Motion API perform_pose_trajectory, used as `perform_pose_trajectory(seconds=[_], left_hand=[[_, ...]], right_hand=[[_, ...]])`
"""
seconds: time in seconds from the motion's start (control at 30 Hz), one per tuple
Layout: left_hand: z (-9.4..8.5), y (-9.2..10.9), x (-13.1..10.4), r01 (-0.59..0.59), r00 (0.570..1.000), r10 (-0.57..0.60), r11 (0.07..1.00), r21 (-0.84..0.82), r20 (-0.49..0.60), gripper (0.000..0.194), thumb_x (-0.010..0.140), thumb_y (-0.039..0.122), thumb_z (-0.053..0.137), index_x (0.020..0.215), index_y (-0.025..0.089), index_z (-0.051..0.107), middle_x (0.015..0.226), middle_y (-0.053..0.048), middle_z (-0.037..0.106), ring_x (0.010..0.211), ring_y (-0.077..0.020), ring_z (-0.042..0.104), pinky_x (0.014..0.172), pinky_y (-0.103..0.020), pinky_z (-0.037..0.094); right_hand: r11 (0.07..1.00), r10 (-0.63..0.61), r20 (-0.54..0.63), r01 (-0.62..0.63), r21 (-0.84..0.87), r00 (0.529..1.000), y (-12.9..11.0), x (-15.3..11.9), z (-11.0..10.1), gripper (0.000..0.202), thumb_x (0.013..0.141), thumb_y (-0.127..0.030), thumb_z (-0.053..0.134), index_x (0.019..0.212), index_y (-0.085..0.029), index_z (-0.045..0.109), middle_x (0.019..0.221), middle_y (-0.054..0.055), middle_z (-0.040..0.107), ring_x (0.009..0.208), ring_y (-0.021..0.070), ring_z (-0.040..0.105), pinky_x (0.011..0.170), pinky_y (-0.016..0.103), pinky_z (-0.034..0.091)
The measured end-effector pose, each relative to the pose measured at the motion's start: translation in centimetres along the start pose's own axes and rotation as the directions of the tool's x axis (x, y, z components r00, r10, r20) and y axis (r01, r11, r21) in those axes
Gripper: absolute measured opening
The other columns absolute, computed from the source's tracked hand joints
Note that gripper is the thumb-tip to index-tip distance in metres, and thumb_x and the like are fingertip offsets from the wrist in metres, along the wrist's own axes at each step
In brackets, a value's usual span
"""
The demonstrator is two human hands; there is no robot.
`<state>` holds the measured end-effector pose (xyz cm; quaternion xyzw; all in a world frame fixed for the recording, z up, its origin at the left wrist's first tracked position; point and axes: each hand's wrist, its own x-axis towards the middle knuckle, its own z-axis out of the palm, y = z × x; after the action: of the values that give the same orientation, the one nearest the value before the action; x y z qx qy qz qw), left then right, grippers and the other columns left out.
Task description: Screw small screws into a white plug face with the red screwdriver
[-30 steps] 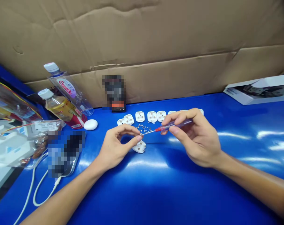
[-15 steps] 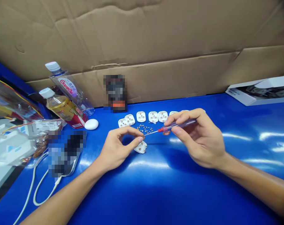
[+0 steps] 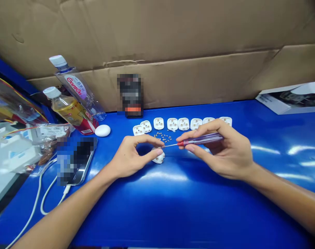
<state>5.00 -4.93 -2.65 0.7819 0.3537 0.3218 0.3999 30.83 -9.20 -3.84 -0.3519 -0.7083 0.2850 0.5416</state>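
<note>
My right hand [image 3: 225, 150] holds a screwdriver [image 3: 203, 139] with a clear purple handle and a red collar, its thin shaft pointing left. The fingertips of my left hand [image 3: 134, 155] close at the screwdriver's tip; what they pinch is too small to make out. Just below those fingertips, a white plug part [image 3: 159, 158] with metal contacts lies on the blue table. Small brass-coloured screws [image 3: 166, 137] are scattered behind it. Several similar white plug parts [image 3: 172, 124] form a row farther back, partly hidden by my right hand.
On the left are a white egg-shaped object [image 3: 102, 130], a drink bottle [image 3: 75, 112], a clear bottle [image 3: 81, 91], a phone [image 3: 82, 166] with a white cable [image 3: 37, 193], and plastic bags [image 3: 47, 133]. A dark box [image 3: 131, 95] leans on cardboard [image 3: 186, 79]. An open white box [image 3: 277, 103] is at right.
The view has shifted slightly, and the table items appear a little higher. The screwdriver now lies more nearly level, its tip still at my left fingertips. More of the plug row shows at right.
</note>
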Motion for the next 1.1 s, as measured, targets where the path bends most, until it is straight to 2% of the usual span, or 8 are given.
perform_pose_trajectory(seconds=[0.1, 0.17, 0.27, 0.37, 0.53, 0.77, 1.1], left_hand=[[-0.9, -0.2, 0.2, -0.118, 0.993, 0.117, 0.990, 0.083, 0.009, 0.033, 0.086, 0.033, 0.086, 0.117, 0.020, 0.082, 0.117, -0.009, 0.083, 0.109, -0.0268, 0.076, 0.103, -0.038, 0.057], [-1.7, -0.5, 0.4, -0.181, 0.983, 0.175, 0.972, 0.152, 0.052, 0.041, 0.082, 0.033, 0.090, 0.120, 0.021, 0.080, 0.117, -0.009, 0.082, 0.102, -0.0248, 0.075, 0.098, -0.036, 0.057], [-2.6, -0.9, 0.7, -0.166, 0.967, 0.111, 0.956, 0.242, 0.227, 0.047, 0.078, 0.038, 0.093, 0.119, 0.021, 0.080, 0.104, -0.006, 0.082, 0.082, -0.0192, 0.069, 0.079, -0.029, 0.055], [-2.8, -1.3, 0.8, -0.125, 0.944, 0.042, 0.964, 0.234, 0.328, 0.039, 0.081, 0.039, 0.091, 0.115, 0.021, 0.082, 0.097, -0.005, 0.081, 0.081, -0.0188, 0.070, 0.074, -0.027, 0.051], [-2.2, -1.2, 0.7, -0.099, 0.942, 0.018, 0.969, 0.227, 0.336, 0.036, 0.086, 0.036, 0.087, 0.118, 0.021, 0.083, 0.091, -0.005, 0.080, 0.074, -0.0167, 0.067, 0.070, -0.025, 0.048], [-1.9, -1.0, 0.7, -0.092, 0.936, 0.013, 0.974, 0.208, 0.352, 0.041, 0.088, 0.036, 0.085, 0.125, 0.020, 0.081, 0.097, -0.007, 0.080, 0.079, -0.0180, 0.069, 0.074, -0.026, 0.050], [-1.6, -1.1, 0.7, -0.089, 0.938, 0.013, 0.975, 0.204, 0.347, 0.042, 0.088, 0.037, 0.083, 0.126, 0.020, 0.081, 0.095, -0.007, 0.079, 0.075, -0.0168, 0.067, 0.070, -0.026, 0.048]], right_hand=[[1.000, 0.004, 0.008, -0.003, -0.022, 1.000, 0.0, -0.1, 0.0, 0.026, 0.093, -0.016, 0.080, 0.111, -0.029, 0.066, 0.107, 0.002, 0.080, 0.097, 0.0209, 0.082, 0.087, 0.032, 0.072], [0.999, 0.014, 0.016, -0.014, -0.037, 1.000, 0.1, -0.2, -0.1, 0.025, 0.094, -0.017, 0.080, 0.111, -0.028, 0.066, 0.108, 0.002, 0.079, 0.098, 0.0219, 0.082, 0.087, 0.034, 0.073], [0.998, 0.021, 0.037, -0.019, -0.063, 0.999, 0.1, -0.3, -0.1, 0.025, 0.094, -0.017, 0.080, 0.112, -0.027, 0.067, 0.108, 0.003, 0.078, 0.098, 0.0228, 0.082, 0.085, 0.035, 0.073], [0.997, 0.011, 0.065, -0.006, -0.073, 0.998, -0.1, -0.3, -0.1, 0.024, 0.093, -0.017, 0.079, 0.111, -0.028, 0.067, 0.106, 0.003, 0.078, 0.096, 0.0232, 0.082, 0.083, 0.036, 0.073], [0.996, 0.000, 0.093, 0.007, -0.084, 0.996, -0.5, -0.1, 0.0, 0.025, 0.092, -0.014, 0.079, 0.109, -0.029, 0.068, 0.103, 0.002, 0.080, 0.091, 0.0226, 0.083, 0.079, 0.034, 0.073], [0.997, -0.004, 0.110, 0.013, -0.077, 0.994, -0.5, -0.1, 0.0, 0.025, 0.091, -0.013, 0.078, 0.108, -0.027, 0.066, 0.103, 0.003, 0.081, 0.090, 0.0213, 0.083, 0.079, 0.032, 0.073], [0.997, -0.016, 0.115, 0.024, -0.071, 0.993, -0.5, -0.1, 0.0, 0.027, 0.091, -0.012, 0.079, 0.109, -0.027, 0.067, 0.102, 0.002, 0.082, 0.091, 0.0216, 0.083, 0.080, 0.032, 0.073]])
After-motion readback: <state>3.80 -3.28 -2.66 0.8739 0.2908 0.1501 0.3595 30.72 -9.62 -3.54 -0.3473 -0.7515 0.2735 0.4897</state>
